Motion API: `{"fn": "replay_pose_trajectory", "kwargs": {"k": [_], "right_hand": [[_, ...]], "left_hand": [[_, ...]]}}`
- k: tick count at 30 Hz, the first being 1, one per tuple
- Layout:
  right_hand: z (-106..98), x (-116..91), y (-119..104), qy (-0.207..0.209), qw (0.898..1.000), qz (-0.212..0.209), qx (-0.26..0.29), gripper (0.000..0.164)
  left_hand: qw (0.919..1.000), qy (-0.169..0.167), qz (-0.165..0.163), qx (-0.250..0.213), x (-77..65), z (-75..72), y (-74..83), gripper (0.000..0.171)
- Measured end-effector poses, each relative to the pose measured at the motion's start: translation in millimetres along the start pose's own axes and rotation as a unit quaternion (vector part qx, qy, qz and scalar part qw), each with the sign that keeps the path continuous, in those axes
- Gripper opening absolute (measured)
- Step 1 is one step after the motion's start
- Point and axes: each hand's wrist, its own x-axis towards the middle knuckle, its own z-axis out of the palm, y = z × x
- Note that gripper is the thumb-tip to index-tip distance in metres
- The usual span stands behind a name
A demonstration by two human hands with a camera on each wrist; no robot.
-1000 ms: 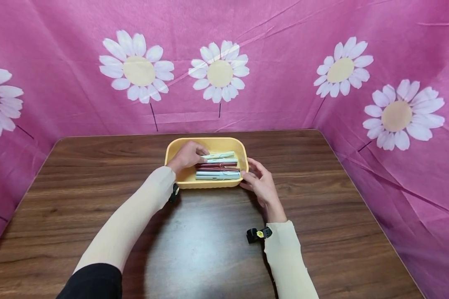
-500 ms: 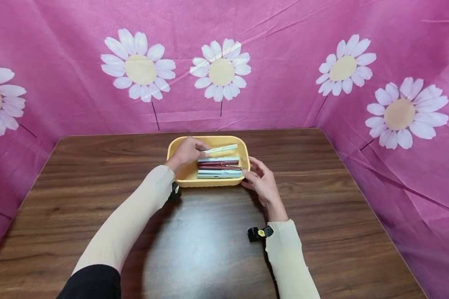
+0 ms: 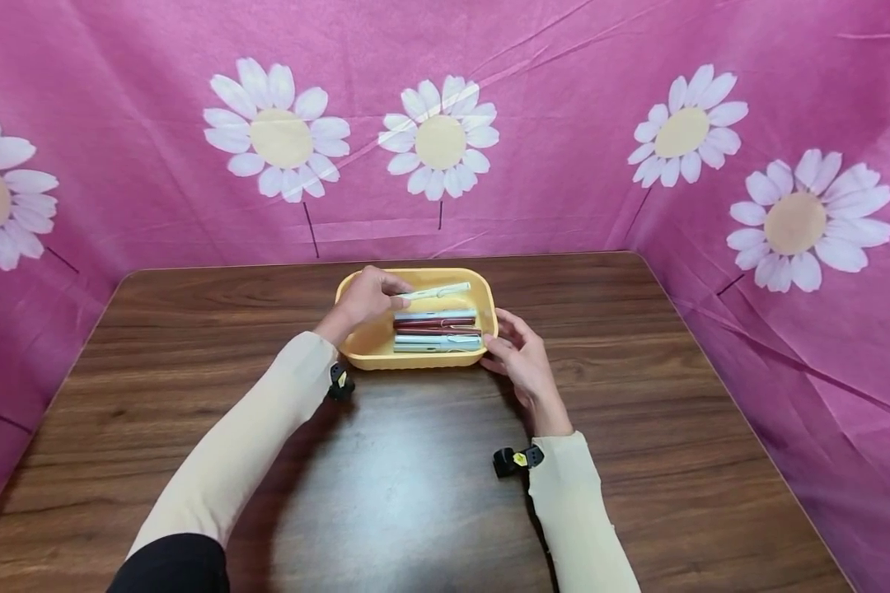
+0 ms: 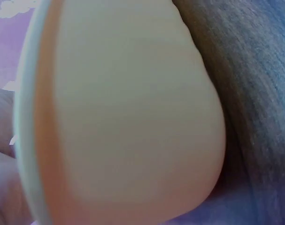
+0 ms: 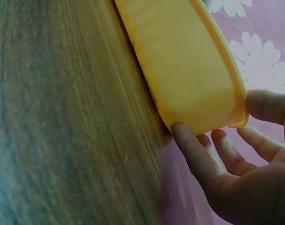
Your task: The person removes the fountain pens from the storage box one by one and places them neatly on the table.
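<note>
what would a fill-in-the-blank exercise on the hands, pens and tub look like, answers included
In the head view, the left hand holds a pale pen ____ away than the other pens. The right hand holds the tub at its ____ end. The tub is ____ in colour. The backdrop is ____ with white flowers.

Missing words: farther; right; yellow; pink.

- Tray (image 3: 415, 362): plain yellow
- Farthest pen (image 3: 448, 290): whitish, perhaps tinged green
- Other pens (image 3: 433, 323): light blue, dark red among them
- Table (image 3: 400, 478): brown wood grain
- Backdrop (image 3: 556, 181): pink, white daisies (image 3: 441, 142), cream centres
</note>
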Motion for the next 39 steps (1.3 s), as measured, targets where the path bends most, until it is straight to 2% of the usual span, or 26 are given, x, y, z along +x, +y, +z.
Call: {"fn": "replay_pose_trajectory", "kwargs": {"k": [6, 14, 23, 32, 39], "right_hand": [[0.8, -1.0, -1.8, 0.000, 1.000, 0.004, -0.003, 0.054], [0.8, -1.8, -2.6, -0.005, 1.000, 0.005, -0.006, 0.055], [0.0, -1.4, -3.1, -0.007, 1.000, 0.008, -0.009, 0.056], [-0.5, -1.3, -4.0, -0.007, 1.000, 0.010, -0.004, 0.057], [-0.7, -1.3, -2.7, -0.010, 1.000, 0.012, -0.007, 0.056]], "left_hand": [[0.9998, 0.017, 0.007, 0.005, -2.6, -7.5, 3.5, 0.021], [0.9987, 0.021, -0.006, -0.046, -9.1, -14.7, 1.2, 0.023], [0.9983, 0.043, 0.014, -0.037, -17.6, -25.9, -0.7, 0.023], [0.9972, 0.055, 0.018, -0.047, -23.8, -38.8, -9.0, 0.023], [0.9966, 0.073, 0.003, -0.040, -30.3, -47.5, -13.8, 0.022]]}}
